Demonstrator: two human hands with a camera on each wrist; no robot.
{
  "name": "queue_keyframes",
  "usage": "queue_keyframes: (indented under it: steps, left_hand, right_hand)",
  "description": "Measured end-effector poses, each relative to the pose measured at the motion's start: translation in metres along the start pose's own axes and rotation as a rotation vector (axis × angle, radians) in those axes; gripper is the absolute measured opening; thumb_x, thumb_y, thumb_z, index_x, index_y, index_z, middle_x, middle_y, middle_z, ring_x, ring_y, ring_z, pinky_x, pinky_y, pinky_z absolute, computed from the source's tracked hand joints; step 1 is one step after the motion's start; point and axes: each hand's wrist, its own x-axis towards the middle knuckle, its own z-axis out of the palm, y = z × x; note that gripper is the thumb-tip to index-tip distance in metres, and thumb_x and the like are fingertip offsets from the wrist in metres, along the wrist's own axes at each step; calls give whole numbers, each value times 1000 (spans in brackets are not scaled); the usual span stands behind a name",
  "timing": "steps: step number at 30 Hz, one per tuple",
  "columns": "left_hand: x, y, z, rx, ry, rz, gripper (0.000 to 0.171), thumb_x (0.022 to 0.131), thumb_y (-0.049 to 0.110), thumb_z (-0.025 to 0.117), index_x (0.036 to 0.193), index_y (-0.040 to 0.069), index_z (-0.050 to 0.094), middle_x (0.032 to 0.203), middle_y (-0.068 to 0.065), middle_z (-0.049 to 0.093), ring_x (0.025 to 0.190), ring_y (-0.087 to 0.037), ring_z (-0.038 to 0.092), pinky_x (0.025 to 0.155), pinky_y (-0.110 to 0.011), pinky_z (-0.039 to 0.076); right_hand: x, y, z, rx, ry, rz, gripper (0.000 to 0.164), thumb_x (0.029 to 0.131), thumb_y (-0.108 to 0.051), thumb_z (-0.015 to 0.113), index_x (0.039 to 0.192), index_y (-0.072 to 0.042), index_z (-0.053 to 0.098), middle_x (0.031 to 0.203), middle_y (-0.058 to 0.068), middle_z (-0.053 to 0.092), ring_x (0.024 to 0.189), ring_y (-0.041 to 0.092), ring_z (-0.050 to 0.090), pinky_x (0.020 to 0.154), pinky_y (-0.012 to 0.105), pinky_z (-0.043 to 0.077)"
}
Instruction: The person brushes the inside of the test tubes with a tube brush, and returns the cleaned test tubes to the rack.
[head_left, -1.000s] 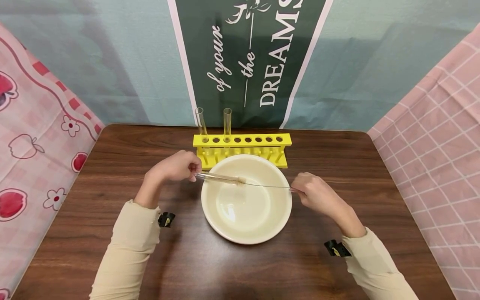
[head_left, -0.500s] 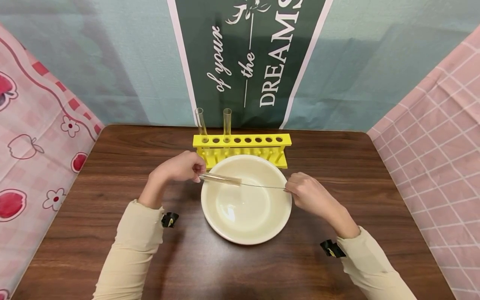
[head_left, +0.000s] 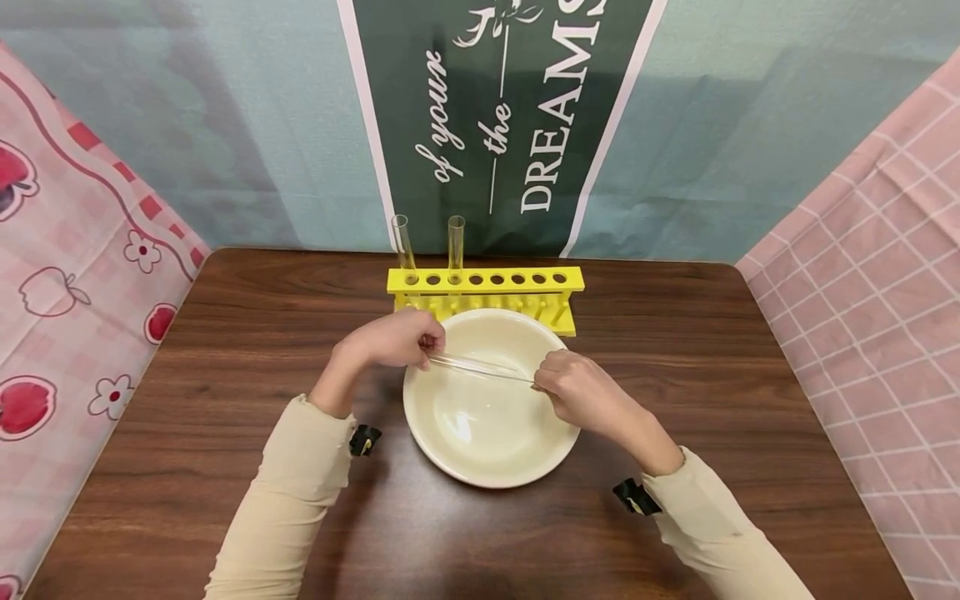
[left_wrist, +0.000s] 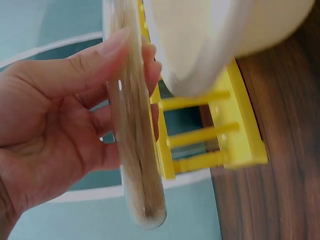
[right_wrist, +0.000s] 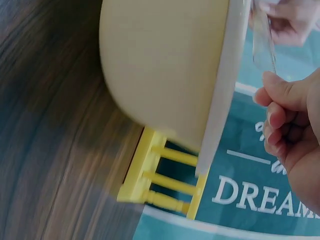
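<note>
Over the cream bowl point(head_left: 491, 467), my left hand point(head_left: 397, 337) grips a clear glass test tube point(head_left: 476, 365), lying nearly level with its mouth to the right. Brown bristles of a test tube brush point(left_wrist: 135, 125) fill the tube down to its rounded closed end in the left wrist view. Thumb and fingers wrap the glass near that end. My right hand point(head_left: 581, 387) pinches the brush's thin wire handle point(right_wrist: 273, 62), close to the tube's mouth, at the bowl's right side.
Behind the bowl stands a yellow test tube rack point(head_left: 573, 282). One upright tube point(head_left: 405, 250) is in its leftmost hole, and another upright tube point(head_left: 456, 242) is a little to the right. Fabric hangs behind and along both sides of the wooden table point(head_left: 660, 325).
The brush head, first at the tube's mouth, has slid deep inside. My right hand has moved left, and my left hand has shifted right with the tube, bringing the hands closer.
</note>
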Motion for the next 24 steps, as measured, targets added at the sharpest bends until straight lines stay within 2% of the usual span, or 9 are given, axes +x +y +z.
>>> queue_keyframes:
  steps: [3,6,9,12,17,20,24]
  left_hand:
    - [4,5,0,10,1,-8,20,67,-12,68,69,4,56,62,2,40,62,-13,37,61,-25,34]
    - [4,6,1,10,15,-35,20,68,-12,69,70,5,57,63,1,42,63,-14,39,61,-26,35]
    - [4,7,3,25,38,-43,20,68,-10,70,71,5,57,63,1,43,63,-14,39,61,-26,35]
    - [2,9,5,50,69,-65,20,68,-8,72,71,6,57,63,1,42,63,-14,39,62,-27,35]
    - [-1,15,12,130,109,-114,20,71,-6,71,73,7,56,62,1,41,64,-16,41,62,-28,36]
    - [-1,19,16,175,139,-143,19,72,-7,69,74,8,56,64,-1,45,65,-17,43,59,-28,37]
    - [-1,24,22,232,186,-182,20,72,-9,62,73,9,55,66,-1,49,63,-18,45,51,-28,36]
  right_hand:
    - [2,-2,2,19,4,13,22,70,9,70,62,-7,57,58,-1,45,59,15,49,57,28,43]
    - [2,-1,2,69,24,69,19,72,7,70,64,-6,58,60,-1,48,61,15,50,58,29,43]
    - [1,2,2,171,41,150,14,75,5,69,68,-4,61,63,0,54,62,13,52,57,27,44]
    - [0,5,0,296,31,244,11,78,4,66,71,-4,63,62,0,55,58,9,47,52,25,41]
    - [1,9,-5,464,-43,452,14,83,-2,63,70,-7,65,53,-5,42,49,8,35,47,23,33]
    - [3,11,-7,536,-95,566,15,85,-5,61,70,-7,65,55,0,46,51,11,38,49,25,35]
    - [3,16,-8,630,-140,668,18,87,-7,60,69,-5,63,63,11,53,56,16,41,51,27,36]
